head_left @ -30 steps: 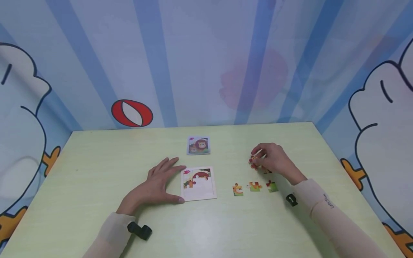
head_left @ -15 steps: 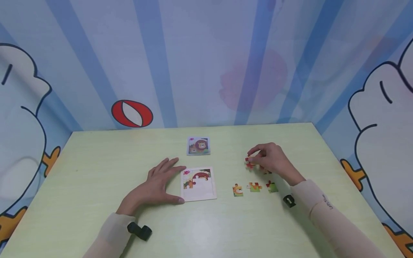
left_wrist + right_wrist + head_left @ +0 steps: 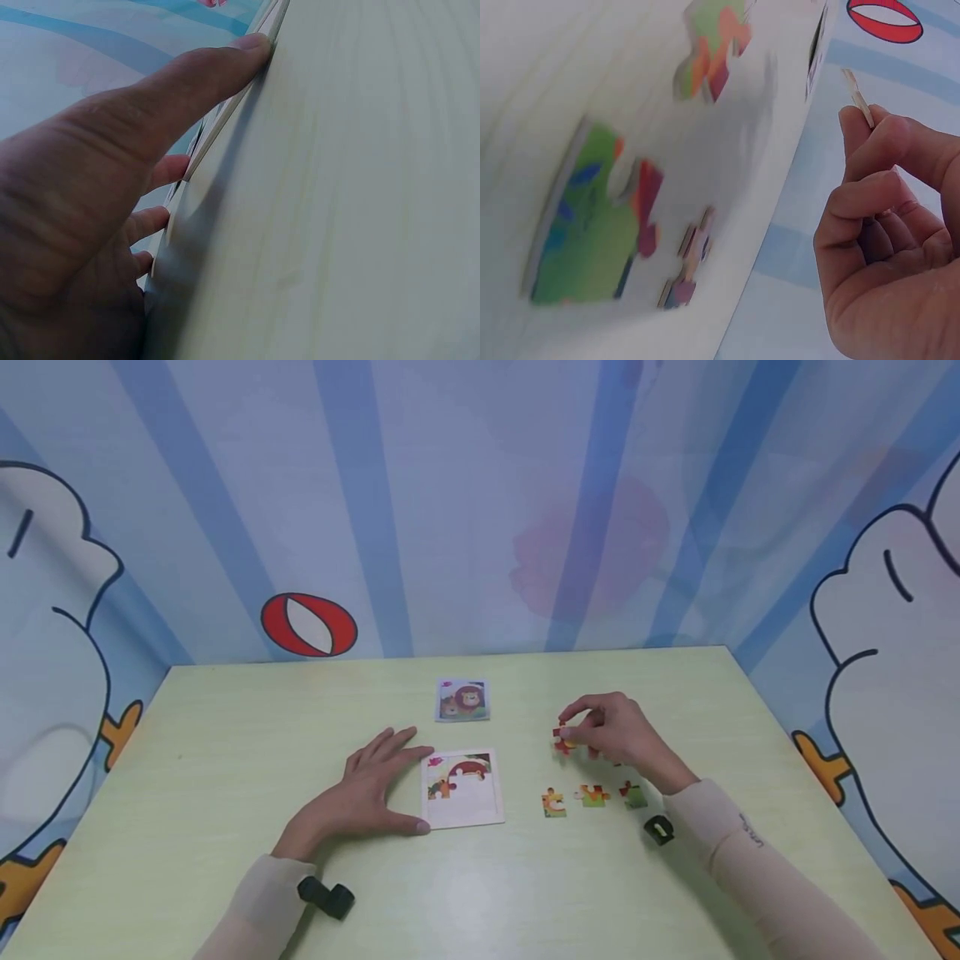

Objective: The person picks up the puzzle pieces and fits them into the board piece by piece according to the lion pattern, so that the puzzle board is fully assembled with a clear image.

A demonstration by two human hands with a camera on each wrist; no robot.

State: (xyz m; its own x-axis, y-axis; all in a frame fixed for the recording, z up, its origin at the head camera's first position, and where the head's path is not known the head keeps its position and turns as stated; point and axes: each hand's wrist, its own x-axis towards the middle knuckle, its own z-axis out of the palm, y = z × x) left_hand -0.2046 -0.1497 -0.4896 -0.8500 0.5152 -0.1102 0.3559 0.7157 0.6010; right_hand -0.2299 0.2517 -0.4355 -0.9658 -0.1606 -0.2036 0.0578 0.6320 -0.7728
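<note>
My left hand (image 3: 363, 795) lies with fingers spread at the left side of a square puzzle tray (image 3: 467, 806). Its thumb and index finger touch the corners of that edge; the left wrist view shows the thumb (image 3: 225, 64) on the rim. Several pieces sit in the tray's upper and left parts, and the rest of its white base is bare. To the right, my right hand (image 3: 621, 731) pinches a red and orange puzzle piece (image 3: 562, 740) between thumb and fingertips, above the table. In the right wrist view the piece (image 3: 859, 97) appears edge-on.
Three loose pieces lie in a row: an orange one (image 3: 553, 803), an orange-green one (image 3: 593, 795) and a green one (image 3: 633, 794). Other pieces are partly hidden beneath the right hand. A lion picture card (image 3: 462, 701) lies behind the tray. A patterned backdrop (image 3: 480, 527) rises behind the table.
My right hand has moved left toward the tray, carrying the pinched puzzle piece. The left hand and the tray have stayed in place.
</note>
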